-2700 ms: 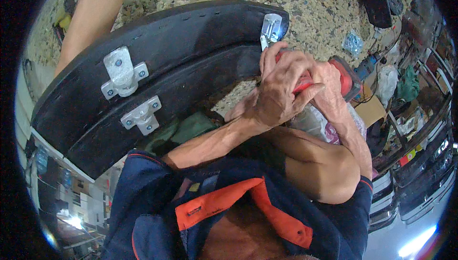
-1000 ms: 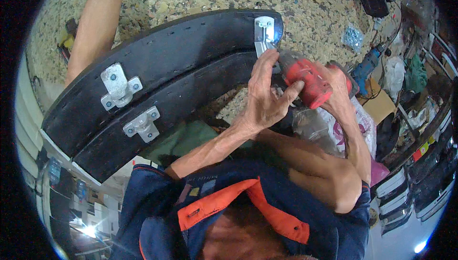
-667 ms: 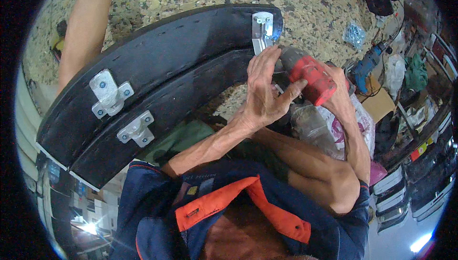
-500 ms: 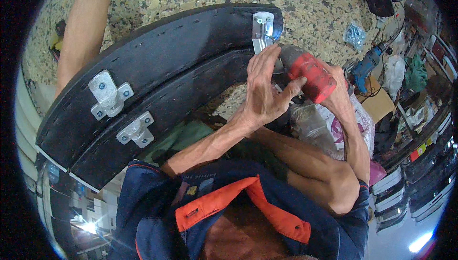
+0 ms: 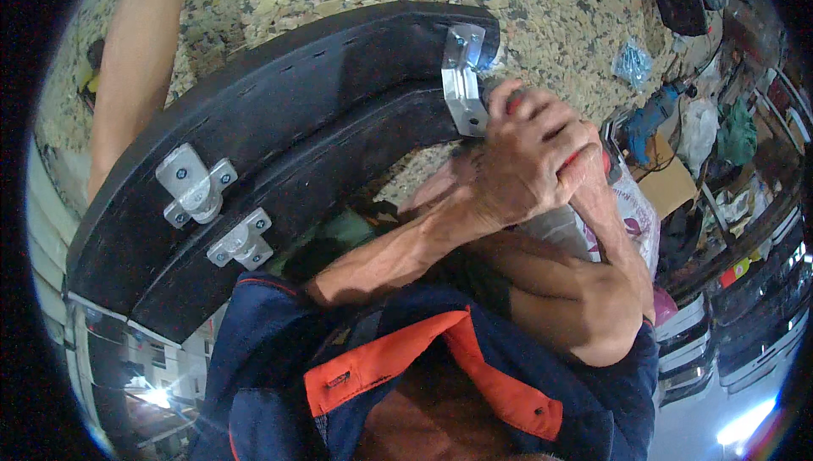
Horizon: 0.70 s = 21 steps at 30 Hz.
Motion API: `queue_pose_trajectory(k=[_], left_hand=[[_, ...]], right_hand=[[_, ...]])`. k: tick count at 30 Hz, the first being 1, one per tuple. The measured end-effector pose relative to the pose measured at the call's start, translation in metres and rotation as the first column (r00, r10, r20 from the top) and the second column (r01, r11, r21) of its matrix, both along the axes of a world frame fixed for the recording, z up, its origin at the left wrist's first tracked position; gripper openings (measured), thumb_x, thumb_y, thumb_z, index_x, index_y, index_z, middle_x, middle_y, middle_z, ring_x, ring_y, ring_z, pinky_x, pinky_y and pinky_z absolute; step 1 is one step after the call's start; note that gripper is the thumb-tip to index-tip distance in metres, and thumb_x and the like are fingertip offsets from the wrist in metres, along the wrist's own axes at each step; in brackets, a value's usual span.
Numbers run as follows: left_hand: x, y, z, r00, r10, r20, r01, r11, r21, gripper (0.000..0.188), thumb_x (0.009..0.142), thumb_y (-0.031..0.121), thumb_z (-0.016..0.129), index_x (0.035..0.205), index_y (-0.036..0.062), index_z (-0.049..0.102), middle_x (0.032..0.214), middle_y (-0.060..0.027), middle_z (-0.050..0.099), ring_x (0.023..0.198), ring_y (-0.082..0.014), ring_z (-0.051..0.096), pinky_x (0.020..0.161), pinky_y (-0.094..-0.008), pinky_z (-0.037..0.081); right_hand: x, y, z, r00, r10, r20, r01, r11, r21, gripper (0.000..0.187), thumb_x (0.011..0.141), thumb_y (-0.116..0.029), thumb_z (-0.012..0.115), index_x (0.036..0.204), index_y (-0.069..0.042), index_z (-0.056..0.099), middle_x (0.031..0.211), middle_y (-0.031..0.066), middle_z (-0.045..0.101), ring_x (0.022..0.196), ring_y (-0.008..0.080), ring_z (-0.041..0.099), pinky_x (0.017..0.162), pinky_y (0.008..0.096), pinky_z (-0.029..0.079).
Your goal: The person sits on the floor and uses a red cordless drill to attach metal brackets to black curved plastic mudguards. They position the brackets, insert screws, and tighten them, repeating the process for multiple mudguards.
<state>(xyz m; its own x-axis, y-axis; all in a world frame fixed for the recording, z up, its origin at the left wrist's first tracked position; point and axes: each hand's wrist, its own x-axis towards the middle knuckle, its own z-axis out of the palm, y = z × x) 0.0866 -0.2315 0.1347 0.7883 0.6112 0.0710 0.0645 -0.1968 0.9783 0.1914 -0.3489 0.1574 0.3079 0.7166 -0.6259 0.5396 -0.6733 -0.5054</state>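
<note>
Two-handed grasp on red drill (image 5: 514,103), left hand (image 5: 527,156) over right hand (image 5: 590,180), beside right edge of black panel (image 5: 339,93); likely hefty, rigid, best held by handle.

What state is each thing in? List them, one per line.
Red drill: gripped, largely hidden
Left hand: fingers closed over red drill
Right hand: closed on red drill
Black panel: bracket side up
Shiny bracket: against panel's right end
Paired brackets: screwed on
Blue drill: lying unheld
</note>
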Motion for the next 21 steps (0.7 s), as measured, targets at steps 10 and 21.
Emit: queue_pose_trajectory(k=[10,21], left_hand=[[-0.005,-0.007,-0.009,0.999,-0.043,-0.001,0.043,0.999,0.012,0.018,0.084,0.024,0.084,0.093,0.0141,0.072,0.102,-0.0024,0.073,0.103,-0.0276,0.068,0.106,-0.0535,0.039],[-0.006,-0.007,-0.016,0.997,-0.069,-0.023,0.069,0.997,0.023,0.021,0.088,0.033,0.083,0.092,0.0158,0.072,0.104,-0.0015,0.073,0.103,-0.0269,0.068,0.107,-0.0527,0.039]], right_hand=[[0.0,-0.016,-0.008,1.0,-0.018,-0.002,0.018,1.0,-0.007,0.031,0.086,-0.032,0.077,0.11,-0.013,0.076,0.091,0.0158,0.076,0.079,0.04,0.076,0.07,0.0483,0.062],[0.004,-0.021,-0.016,1.0,-0.024,-0.013,0.023,0.998,-0.051,0.028,0.085,-0.032,0.077,0.106,-0.014,0.076,0.089,0.0151,0.076,0.078,0.0399,0.076,0.07,0.0486,0.062]])
